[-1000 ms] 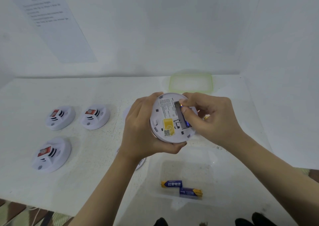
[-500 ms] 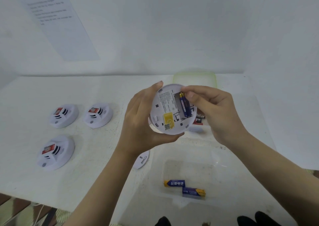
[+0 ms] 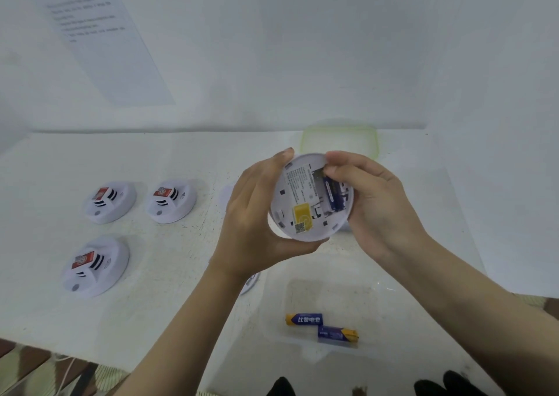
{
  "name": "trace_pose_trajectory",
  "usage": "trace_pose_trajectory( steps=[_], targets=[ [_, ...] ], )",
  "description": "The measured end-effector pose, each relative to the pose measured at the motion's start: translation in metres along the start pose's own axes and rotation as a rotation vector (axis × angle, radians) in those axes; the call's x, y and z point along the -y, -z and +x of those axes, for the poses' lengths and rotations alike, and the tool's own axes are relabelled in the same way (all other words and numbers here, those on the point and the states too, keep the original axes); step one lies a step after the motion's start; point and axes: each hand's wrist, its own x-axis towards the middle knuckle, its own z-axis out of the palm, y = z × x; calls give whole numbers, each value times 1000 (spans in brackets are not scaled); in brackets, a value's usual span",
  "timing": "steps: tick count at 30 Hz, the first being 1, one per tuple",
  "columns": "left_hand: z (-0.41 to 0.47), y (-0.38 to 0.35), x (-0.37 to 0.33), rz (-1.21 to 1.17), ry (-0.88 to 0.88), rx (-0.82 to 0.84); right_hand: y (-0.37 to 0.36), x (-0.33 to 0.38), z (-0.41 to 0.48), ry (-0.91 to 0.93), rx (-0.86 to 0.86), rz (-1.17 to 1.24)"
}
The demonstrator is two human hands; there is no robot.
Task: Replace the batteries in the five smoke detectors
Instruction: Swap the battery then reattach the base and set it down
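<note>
My left hand grips a round white smoke detector held up with its back facing me, a yellow label low on it. In its open compartment lies a blue battery, and my right hand pinches the battery's top end with thumb and fingers. Three more white detectors lie face up on the table at the left: two in a row and one nearer me. Two blue-and-yellow batteries lie in a clear plastic box below my hands.
A green-rimmed clear lid or container sits at the back by the wall. A small white cover peeks out under my left forearm. A printed sheet hangs on the wall at the left. The table's front edge is near.
The detector has tilted and risen slightly in my left hand. My right hand's fingers have shifted to the top of the battery, which now sits deeper in the compartment.
</note>
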Motion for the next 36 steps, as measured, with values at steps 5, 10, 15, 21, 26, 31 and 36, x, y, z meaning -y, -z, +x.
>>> trace_pose_trajectory(
  steps=[5,10,15,21,26,31,36],
  targets=[
    [4,2,-5,-16,35,-2,3,-1,1,68,26,-60],
    [6,4,-2,-39,108,41,14,5,11,141,148,-274],
    [-2,7,10,-31,224,86,37,17,32,232,165,-648],
    [-14,6,21,-28,287,130,65,24,64,175,327,-2048],
    [-17,3,24,-22,302,152,59,11,67,183,341,-2445],
    [-19,0,25,-27,311,155,56,2,67,212,306,-2436],
    [-20,-1,25,-43,322,155,51,18,55,340,190,-1921]
  ],
)
